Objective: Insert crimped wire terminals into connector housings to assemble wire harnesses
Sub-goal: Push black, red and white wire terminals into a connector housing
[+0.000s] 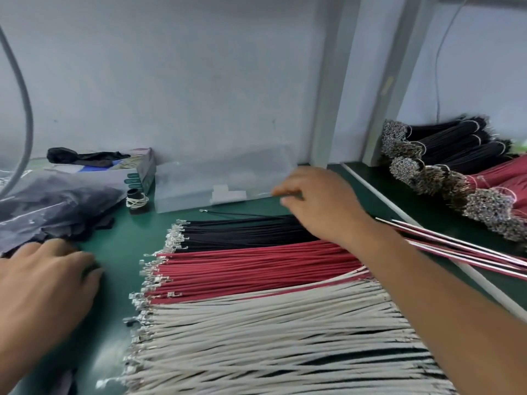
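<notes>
A green tabletop (119,246) runs back to a pale grey-blue wall (185,81), with a pale upright post (333,109) standing at the back and a white rail (379,195) dividing off the right-hand part.

Three fanned rows of crimped wires lie across the middle, their metal terminals pointing left: black wires (242,232) farthest back, red wires (256,269) next, white wires (271,337) toward the near edge. A clear plastic bag (222,181) holding small white connector housings (228,193) lies against the wall behind the black row.

The right hand (316,203) reaches over the black wires toward that bag; its fingers are bent, the grip narrow, though blur hides whether they pinch anything. The left hand (48,283) rests palm down near the left edge, fingers loosely spread, its grip wide and holding nothing, at the edge of a dark plastic bag (54,206).

Toward the back left sit a small box (142,172) and a little black spool (137,199). Beyond the rail, tied bundles of black and red wires (456,166) are heaped at the right edge, and a few loose red-and-white wires (456,249) cross the rail.
</notes>
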Demonstrator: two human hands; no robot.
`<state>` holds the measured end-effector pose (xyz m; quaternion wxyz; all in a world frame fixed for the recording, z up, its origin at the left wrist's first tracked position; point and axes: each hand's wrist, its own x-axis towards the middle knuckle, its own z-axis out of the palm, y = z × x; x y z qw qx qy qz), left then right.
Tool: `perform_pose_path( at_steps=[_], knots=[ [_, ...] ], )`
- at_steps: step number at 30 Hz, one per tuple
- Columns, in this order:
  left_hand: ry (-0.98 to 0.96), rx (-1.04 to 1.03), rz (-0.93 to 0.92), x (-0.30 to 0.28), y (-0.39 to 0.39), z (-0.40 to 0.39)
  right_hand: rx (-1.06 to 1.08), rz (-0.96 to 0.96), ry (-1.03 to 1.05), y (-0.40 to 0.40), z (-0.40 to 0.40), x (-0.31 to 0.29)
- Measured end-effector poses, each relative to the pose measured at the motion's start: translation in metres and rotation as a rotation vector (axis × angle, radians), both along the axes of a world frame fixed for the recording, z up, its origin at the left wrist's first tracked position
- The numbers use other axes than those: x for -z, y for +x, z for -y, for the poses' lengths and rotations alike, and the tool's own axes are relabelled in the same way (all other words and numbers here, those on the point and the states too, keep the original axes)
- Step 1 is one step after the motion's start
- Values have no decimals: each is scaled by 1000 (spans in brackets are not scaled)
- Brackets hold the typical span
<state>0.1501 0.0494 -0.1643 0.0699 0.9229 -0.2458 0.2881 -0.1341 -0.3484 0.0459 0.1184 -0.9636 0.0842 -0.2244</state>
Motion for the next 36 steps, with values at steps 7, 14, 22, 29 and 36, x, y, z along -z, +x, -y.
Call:
perform_pose_path(
  at_steps=[7,14,22,29,36],
  knots=[
    [244,-103,-150,-47,-27,-7,14,-210,14,89,-34,49],
    [250,-96,-122,-82,-67,0,-75,-158,-114,83,-37,41],
    [141,-96,-104,-127,-129,39,-196,212,-332,4,-50,13],
    [74,-44,-122,-144,-146,49,-163,140,-168,-20,-51,43],
    [-211,212,-88,-163,-162,63,-239,145,-121,-14,-53,50]
  ],
)
